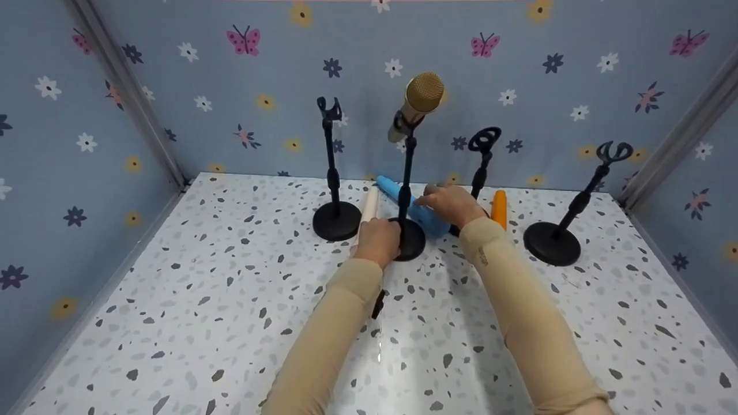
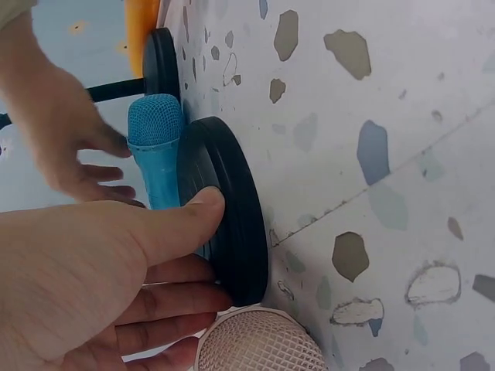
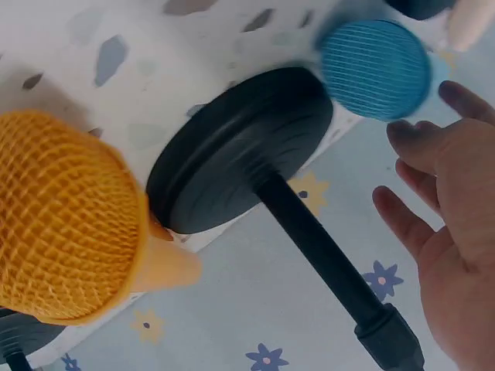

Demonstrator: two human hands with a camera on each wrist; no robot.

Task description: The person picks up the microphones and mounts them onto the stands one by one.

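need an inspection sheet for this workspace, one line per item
surface: white speckled tabletop
job's things: gold microphone mounted on a black stand; three other stands hold none; blue microphone, pale microphone and orange microphone lie on the tabletop
clutter: small black item by the left sleeve, mostly hidden
hands: left hand grips the gold microphone's stand base; right hand beside the blue microphone, contact unclear
cables: nothing seen
surroundings: blue-grey floral panels

The stands (image 1: 332, 225) are black, the microphones (image 1: 425, 93) gold, blue, orange and pale pink; the white desk (image 1: 190, 323) is flecked grey; the blue-grey wall (image 1: 426, 34) bears white and yellow flowers (image 1: 266, 102) and pink butterflies (image 1: 244, 41).
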